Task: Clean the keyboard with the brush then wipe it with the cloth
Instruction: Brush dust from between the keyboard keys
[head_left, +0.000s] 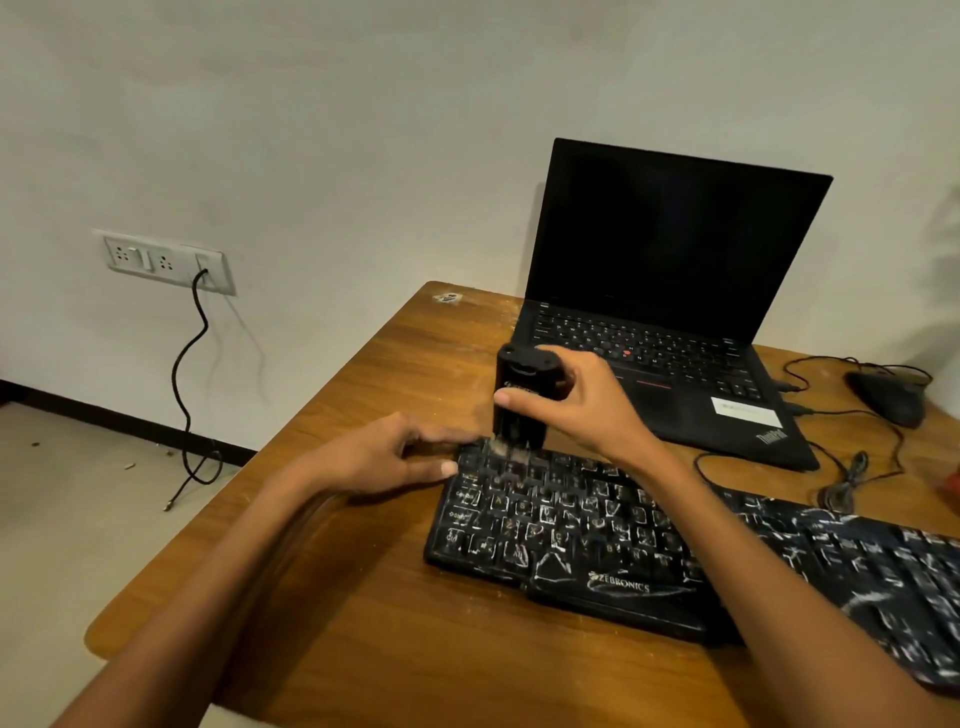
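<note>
Head view: the right hand (582, 400) grips the black brush (522, 400) upright, bristles on the dusty keyboard's (623, 545) top-left keys; the left hand (387, 454), fingers loosely extended, steadies the keyboard's left corner on the wooden table (363, 623); open laptop (670, 291) behind, mouse (885, 397) and tangled cable (841, 488) to the right.

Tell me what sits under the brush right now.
The brush, held by the right hand, stands bristles-down on the top-left rows of the dusty keyboard. The keys directly beneath are covered by bristles.

Laptop (670, 312) behind keyboard (623, 545) on table (363, 623)
</note>
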